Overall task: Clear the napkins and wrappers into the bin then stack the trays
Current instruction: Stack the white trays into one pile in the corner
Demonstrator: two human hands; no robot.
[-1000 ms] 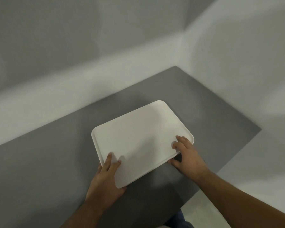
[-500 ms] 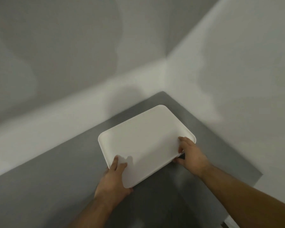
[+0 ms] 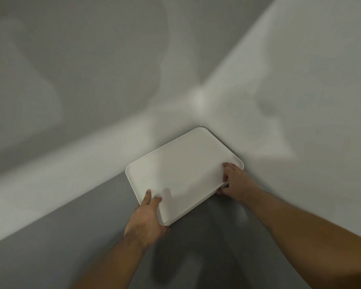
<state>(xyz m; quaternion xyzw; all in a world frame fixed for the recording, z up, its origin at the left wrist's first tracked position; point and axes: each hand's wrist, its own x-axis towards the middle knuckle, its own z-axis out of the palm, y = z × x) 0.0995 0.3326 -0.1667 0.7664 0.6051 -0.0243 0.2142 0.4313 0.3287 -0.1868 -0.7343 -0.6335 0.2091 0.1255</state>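
1. A white tray (image 3: 183, 170) sits in the middle of the frame, held by both hands over the far corner of the grey tabletop (image 3: 81, 236). This is where the two pale walls (image 3: 300, 90) meet.
2. The tray's long axis runs from lower left to upper right. Its far corner points into the wall corner, and its right short end lies just beside the right-hand wall.
3. The left hand (image 3: 146, 220) grips the left short end at the near corner. Two fingers (image 3: 155, 200) lie over the rim on the upper face, and the rest are hidden below.
4. The right hand (image 3: 236, 182) grips the right short end. Its fingers (image 3: 227, 170) curl over the rim and the thumb is tucked under the near edge.
5. The hands are about equally near, one at each end, so the tray lies straight ahead of both and up the frame from them.
6. The near long edge shows a doubled line. This may be a second tray beneath, but I cannot tell for certain.
7. There is almost no room at the top and right, where the walls block any further push. Bare tabletop lies open toward the lower left and bottom of the frame.
8. No napkins, wrappers or bin are in view, so this looks like the stacking stage. The next move probably calls for settling the tray flat and square without jamming the right hand against the wall.
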